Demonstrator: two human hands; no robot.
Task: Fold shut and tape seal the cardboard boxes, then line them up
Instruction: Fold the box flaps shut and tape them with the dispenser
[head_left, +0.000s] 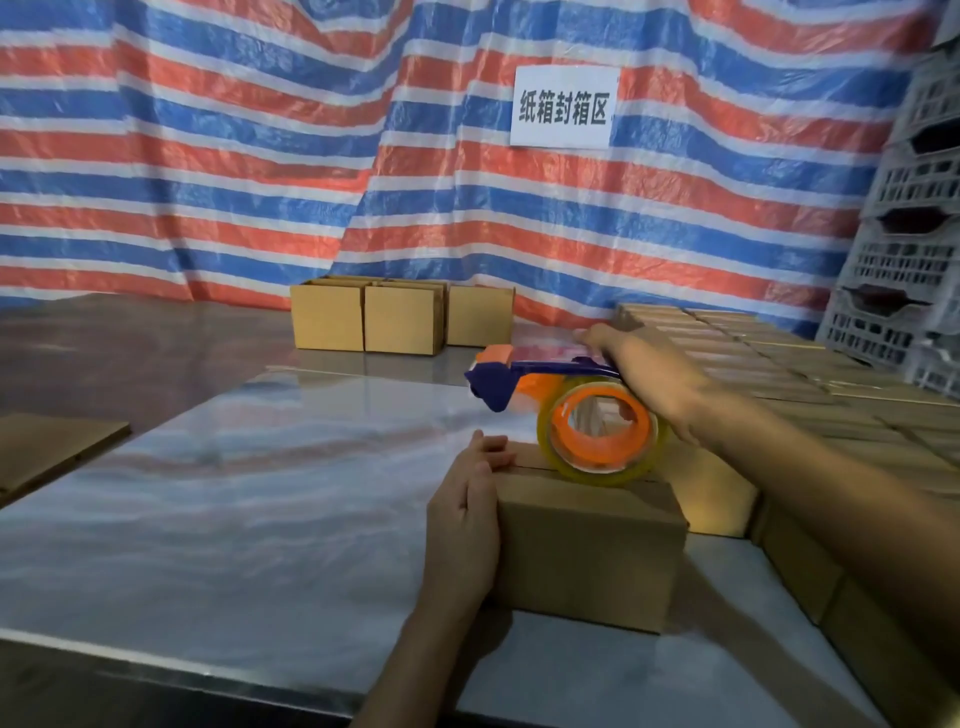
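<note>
Cardboard box (587, 551) stood on the pale, glossy counter (260, 519), near its front edge and right of the middle, with its top flaps folded down so that a seam ran across the top. The left hand (462, 514) held the box by its left side, palm flat against the wall and fingers (493, 457) curled over the top edge, clamped on the cardboard. The right hand (649, 369) reached in from the right above the box and gripped the handle of a blue and orange tape dispenser (524, 371), its fingers wrapped round the handle, which was mostly hidden beneath them. The dispenser's head pointed left and away from the person. Its roll of clear tape (597, 470), on an orange core, appeared to rest on the far part of the box top, just by the seam.

Three more brown boxes (402, 319) stood side by side at the back of the counter, well apart from the one being held. A wide stack of flattened cartons (779, 374) filled the right side. A flat piece of cardboard (47, 447) lay at the left edge. Grey plastic crates (909, 270) were stacked at the far right. Behind everything hung a red, white and blue striped tarp (208, 156) carrying a white paper sign (563, 106) with printed characters.
</note>
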